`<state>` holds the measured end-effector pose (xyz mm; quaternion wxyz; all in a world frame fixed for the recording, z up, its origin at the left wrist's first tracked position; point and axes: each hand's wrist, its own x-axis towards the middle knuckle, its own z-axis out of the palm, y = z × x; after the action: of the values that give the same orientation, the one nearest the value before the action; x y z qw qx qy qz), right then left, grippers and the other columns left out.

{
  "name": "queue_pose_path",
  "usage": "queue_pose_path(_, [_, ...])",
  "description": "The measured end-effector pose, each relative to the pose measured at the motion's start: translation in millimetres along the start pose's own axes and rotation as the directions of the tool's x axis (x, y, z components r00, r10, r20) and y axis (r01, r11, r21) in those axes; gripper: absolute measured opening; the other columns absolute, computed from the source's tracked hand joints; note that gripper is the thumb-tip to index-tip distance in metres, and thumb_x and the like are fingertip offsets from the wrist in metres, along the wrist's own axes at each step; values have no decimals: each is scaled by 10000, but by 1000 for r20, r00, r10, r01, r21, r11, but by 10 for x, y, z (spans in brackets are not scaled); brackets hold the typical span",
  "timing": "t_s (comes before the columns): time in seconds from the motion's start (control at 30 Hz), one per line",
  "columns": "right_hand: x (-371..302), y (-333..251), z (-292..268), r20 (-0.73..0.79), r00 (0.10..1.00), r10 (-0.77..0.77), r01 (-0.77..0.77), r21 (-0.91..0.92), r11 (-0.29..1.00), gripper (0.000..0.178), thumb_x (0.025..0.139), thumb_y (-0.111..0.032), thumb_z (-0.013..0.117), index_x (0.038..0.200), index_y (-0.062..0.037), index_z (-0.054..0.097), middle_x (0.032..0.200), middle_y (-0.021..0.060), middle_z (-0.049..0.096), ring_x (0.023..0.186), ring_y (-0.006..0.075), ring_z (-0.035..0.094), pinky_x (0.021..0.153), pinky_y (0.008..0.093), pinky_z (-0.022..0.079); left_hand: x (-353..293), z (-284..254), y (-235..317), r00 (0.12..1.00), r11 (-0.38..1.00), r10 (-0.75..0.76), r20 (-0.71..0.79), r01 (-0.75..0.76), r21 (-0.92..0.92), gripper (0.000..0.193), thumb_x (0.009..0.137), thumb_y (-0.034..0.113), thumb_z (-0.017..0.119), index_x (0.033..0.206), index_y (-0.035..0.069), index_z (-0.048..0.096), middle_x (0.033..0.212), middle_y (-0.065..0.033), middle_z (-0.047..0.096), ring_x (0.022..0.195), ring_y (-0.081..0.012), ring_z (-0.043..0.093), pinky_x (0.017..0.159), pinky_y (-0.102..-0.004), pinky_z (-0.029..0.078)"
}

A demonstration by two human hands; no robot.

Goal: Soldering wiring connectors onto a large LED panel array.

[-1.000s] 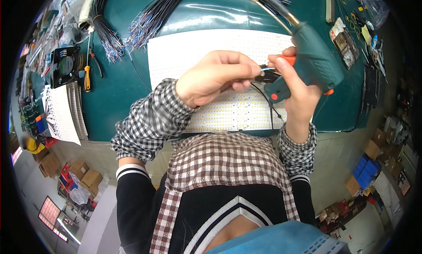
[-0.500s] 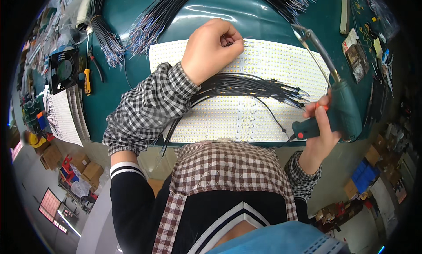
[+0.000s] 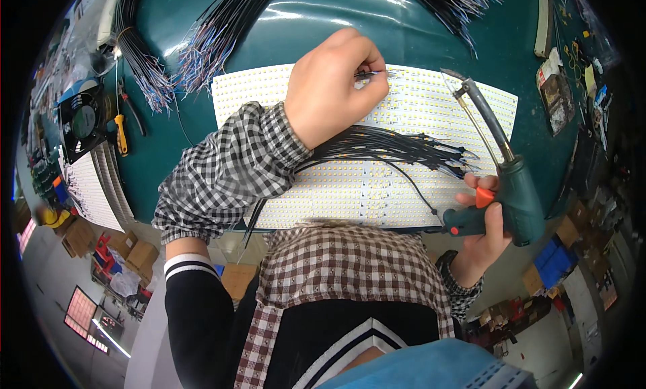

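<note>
- The green desk (image 3: 323,25) is crowded: loose bunches of black wires (image 3: 222,32) fan out along its far edge, and another bunch lies at the far left beside a small black fan (image 3: 84,120).
- Yellow-handled pliers (image 3: 121,133) lie just right of the fan, and a stack of white strips (image 3: 94,187) sits at the near left edge.
- Small packets and bits clutter the right end of the desk (image 3: 558,86).
- A broad white sheet of light strips (image 3: 431,113), dotted with rows of tiny yellow points, covers the middle of the desk.
- A bundle of thin black wires (image 3: 397,147) lies across that sheet, running out from under the checked sleeve, its bare tips spread toward the right.
- The left hand (image 3: 333,86) rests on the far part of the sheet, closed in a pinch on one thin wire end (image 3: 370,73) that pokes out to the right.
- The right hand (image 3: 484,227) is wrapped around the grip of a green soldering gun (image 3: 511,187), thumb near its orange trigger; the long metal tip points away over the sheet's right edge, well apart from the pinched wire.
</note>
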<state>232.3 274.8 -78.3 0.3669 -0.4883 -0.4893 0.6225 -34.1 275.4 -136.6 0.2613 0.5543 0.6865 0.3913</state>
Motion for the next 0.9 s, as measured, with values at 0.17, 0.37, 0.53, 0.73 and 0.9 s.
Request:
queue_pose_path(0.17, [-47, 0, 28, -57, 998, 12, -14, -32, 999, 349, 881, -128, 477, 1170, 65, 447, 982, 156, 559, 906, 289, 609, 642, 319, 578, -5, 39, -1, 999, 997, 36, -14, -37, -63, 95, 680, 85, 638, 721, 39, 566, 727, -82, 535, 612, -226, 557, 555, -315, 458])
queue_pose_path(0.37, [-58, -20, 99, -49, 998, 40, -43, -57, 997, 276, 880, -110, 480, 1095, 62, 491, 948, 140, 563, 879, 261, 608, 614, 303, 572, 14, 55, -42, 999, 998, 22, -35, -24, -56, 89, 693, 49, 645, 720, 11, 568, 707, -27, 495, 567, -89, 431, 493, -216, 350])
queue_pose_path(0.53, [-70, -40, 172, -19, 999, 39, -40, -72, 997, 239, 883, -102, 476, 1053, 63, 508, 927, 139, 560, 848, 239, 604, 627, 306, 566, 19, 20, -14, 999, 997, -21, -33, 18, -82, 88, 666, 85, 635, 695, 39, 565, 712, -78, 538, 581, -234, 540, 536, -325, 446])
queue_pose_path(0.73, [-57, -3, 188, 11, 996, 93, -90, -151, 984, 207, 875, -111, 490, 972, 70, 518, 867, 135, 547, 794, 222, 583, 644, 331, 555, 34, 30, 12, 998, 996, -58, -8, 58, -71, 88, 665, 84, 631, 695, 37, 563, 710, -87, 536, 569, -244, 535, 530, -331, 442])
queue_pose_path(0.9, [-16, 17, 168, 60, 993, 104, -92, -174, 980, 207, 868, -136, 512, 904, 67, 519, 823, 136, 536, 757, 208, 570, 644, 327, 546, 47, 41, 10, 997, 994, -78, -4, 77, -71, 89, 663, 83, 630, 691, 36, 559, 706, -91, 534, 565, -245, 534, 529, -331, 441])
